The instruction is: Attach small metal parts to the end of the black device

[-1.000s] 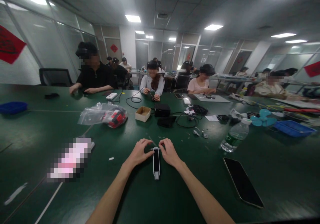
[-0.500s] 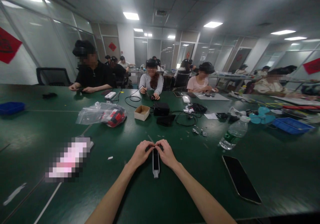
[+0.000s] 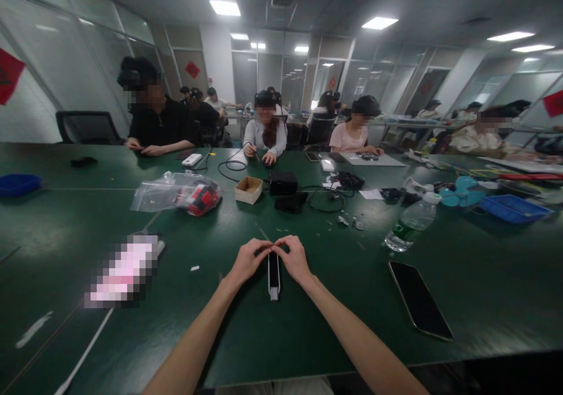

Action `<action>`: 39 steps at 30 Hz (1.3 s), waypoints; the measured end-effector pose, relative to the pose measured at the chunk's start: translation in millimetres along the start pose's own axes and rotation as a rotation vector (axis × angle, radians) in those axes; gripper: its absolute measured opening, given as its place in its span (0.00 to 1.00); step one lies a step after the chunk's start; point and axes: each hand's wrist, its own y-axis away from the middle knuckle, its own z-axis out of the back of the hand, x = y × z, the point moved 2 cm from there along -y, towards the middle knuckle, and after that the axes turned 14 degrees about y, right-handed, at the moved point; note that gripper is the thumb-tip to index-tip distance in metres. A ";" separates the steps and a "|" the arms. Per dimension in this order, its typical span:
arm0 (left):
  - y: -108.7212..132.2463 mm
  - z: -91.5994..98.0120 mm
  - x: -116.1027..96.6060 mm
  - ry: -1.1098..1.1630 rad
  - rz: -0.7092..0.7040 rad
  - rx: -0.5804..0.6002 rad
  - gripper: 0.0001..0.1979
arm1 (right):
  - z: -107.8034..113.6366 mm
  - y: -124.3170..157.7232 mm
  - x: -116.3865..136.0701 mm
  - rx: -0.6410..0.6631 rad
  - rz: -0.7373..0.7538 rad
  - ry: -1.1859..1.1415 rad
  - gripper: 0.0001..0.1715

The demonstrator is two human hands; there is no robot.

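A slim bar-shaped device (image 3: 274, 272), white at the edges with a dark top face and a grey end piece, lies lengthwise in front of me on the green table. My left hand (image 3: 251, 260) and my right hand (image 3: 292, 258) come together at its far end, each with thumb and fingers pinched. The fingertips of both hands nearly touch and cover that end. Whatever is between them is too small or too hidden to name.
To the right are a dark phone (image 3: 420, 301) and a water bottle (image 3: 411, 225). A lit phone, blurred out (image 3: 125, 272), lies left. Beyond my hands stand a small open box (image 3: 248, 191) and a plastic bag (image 3: 176, 193) with red and black pieces. Several people sit opposite.
The view has tilted slightly downward, so the table's near edge now shows. Both hands keep their pinch at the far end of the device, which stays in place.
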 end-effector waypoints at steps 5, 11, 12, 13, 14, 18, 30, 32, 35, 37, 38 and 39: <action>-0.8 2.0 -1.3 -0.012 -0.010 0.031 0.09 | -0.5 0.6 0.1 0.013 -0.047 0.067 0.15; -2.0 14.8 9.5 -0.090 0.015 0.044 0.09 | 3.8 -1.7 -7.5 0.042 -0.046 0.161 0.16; -2.2 18.1 11.8 -0.115 0.033 0.045 0.08 | 6.3 -2.3 -9.6 0.047 -0.045 0.178 0.16; -2.4 21.1 13.7 -0.140 0.054 0.052 0.08 | 8.9 -2.8 -11.7 0.058 -0.042 0.195 0.16; -2.6 23.3 15.3 -0.161 0.075 0.067 0.08 | 11.2 -3.1 -13.6 0.080 -0.035 0.210 0.16; -3.7 24.3 18.0 -0.217 0.138 0.169 0.08 | 14.7 -2.4 -18.3 0.231 0.034 0.278 0.16; -3.5 18.2 18.2 -0.220 0.187 0.201 0.09 | 8.6 -0.2 -24.9 0.360 0.090 0.281 0.12; -3.8 18.4 17.6 -0.208 0.187 0.194 0.09 | 9.1 -0.3 -25.3 0.363 0.082 0.260 0.12; -4.0 19.3 15.9 -0.187 0.186 0.193 0.09 | 10.2 -0.3 -25.1 0.363 0.066 0.234 0.13; -3.8 20.1 15.3 -0.170 0.183 0.198 0.09 | 10.9 -0.2 -24.5 0.352 0.065 0.224 0.13; -3.6 20.5 15.4 -0.163 0.179 0.200 0.09 | 11.2 -0.2 -24.1 0.345 0.067 0.221 0.13; -3.3 20.9 15.7 -0.157 0.175 0.202 0.09 | 11.3 -0.2 -23.9 0.341 0.068 0.219 0.13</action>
